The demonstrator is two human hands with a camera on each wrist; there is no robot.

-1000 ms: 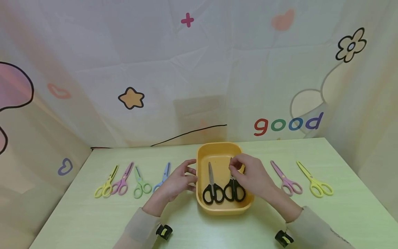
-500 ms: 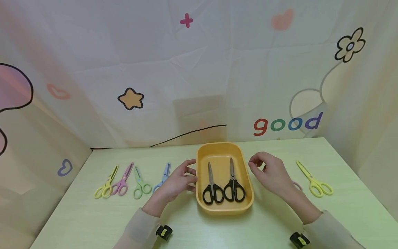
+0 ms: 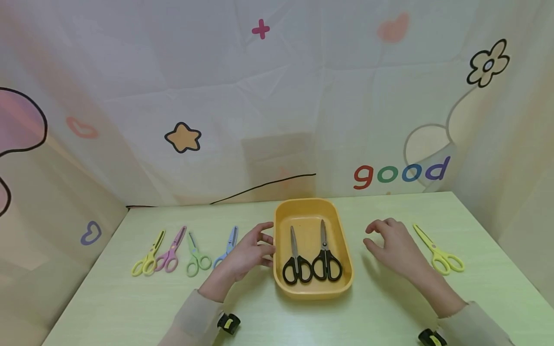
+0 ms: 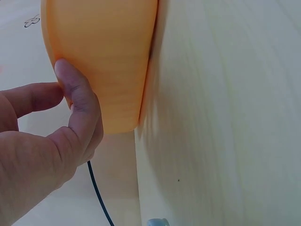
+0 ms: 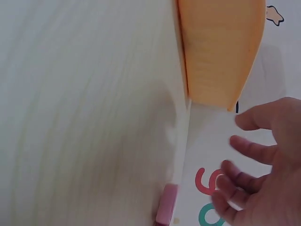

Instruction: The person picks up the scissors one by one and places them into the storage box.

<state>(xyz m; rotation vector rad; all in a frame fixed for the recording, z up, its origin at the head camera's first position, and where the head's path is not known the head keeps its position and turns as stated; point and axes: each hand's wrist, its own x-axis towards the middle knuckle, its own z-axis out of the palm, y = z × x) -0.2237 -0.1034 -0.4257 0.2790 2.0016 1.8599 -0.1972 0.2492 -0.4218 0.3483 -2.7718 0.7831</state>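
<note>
A yellow tray (image 3: 279, 288) stands at the middle of the table and holds two pairs of black-handled scissors, the left pair (image 3: 296, 269) and the right pair (image 3: 326, 266). My left hand (image 3: 248, 252) touches the tray's left side; in the left wrist view its fingertips lie against the outer wall near the rim. Right of the tray, apart from it, hovers my right hand (image 3: 396, 247), fingers loosely bent and nothing between them. Pink scissors (image 5: 167, 203) show only in part in the right wrist view; in the head view that hand hides them. Yellow scissors (image 3: 440, 252) lie beyond it.
Left of the tray lie yellow scissors (image 3: 149, 257), purple scissors (image 3: 170, 252), green scissors (image 3: 197, 257) and blue scissors (image 3: 231, 240), the blue pair partly behind my left hand. A printed curtain (image 3: 216, 105) hangs along the table's back edge.
My right hand has left the right black scissors in the tray, moved right past the tray's edge, and spread its fingers above the pink scissors. The left hand stays in place.
</note>
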